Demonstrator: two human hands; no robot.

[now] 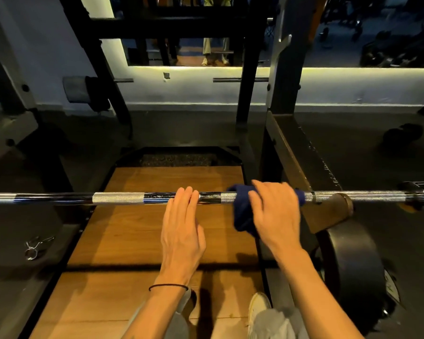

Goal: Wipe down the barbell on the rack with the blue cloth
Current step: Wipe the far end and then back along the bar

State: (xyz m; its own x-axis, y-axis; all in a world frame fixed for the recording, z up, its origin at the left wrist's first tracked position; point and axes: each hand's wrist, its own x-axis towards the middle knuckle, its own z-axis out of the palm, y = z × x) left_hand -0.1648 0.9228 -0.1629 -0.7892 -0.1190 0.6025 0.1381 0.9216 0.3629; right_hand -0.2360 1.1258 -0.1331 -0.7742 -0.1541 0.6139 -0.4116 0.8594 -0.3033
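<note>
A silver barbell (pixel 118 198) runs straight across the view at mid height, resting on a rack hook (pixel 333 209) at the right. My right hand (pixel 274 214) is wrapped over the bar with the dark blue cloth (pixel 241 211) bunched under its palm; part of the cloth hangs below the bar. My left hand (pixel 181 223) rests on the bar just left of the cloth, fingers straight and together, holding nothing.
A wooden platform (pixel 137 236) lies below the bar. A black weight plate (pixel 355 263) leans at the lower right, beside the rack's base beam (pixel 294 148). A metal spring collar (pixel 36 245) lies on the dark floor at the left. Black rack uprights (pixel 249 81) stand ahead.
</note>
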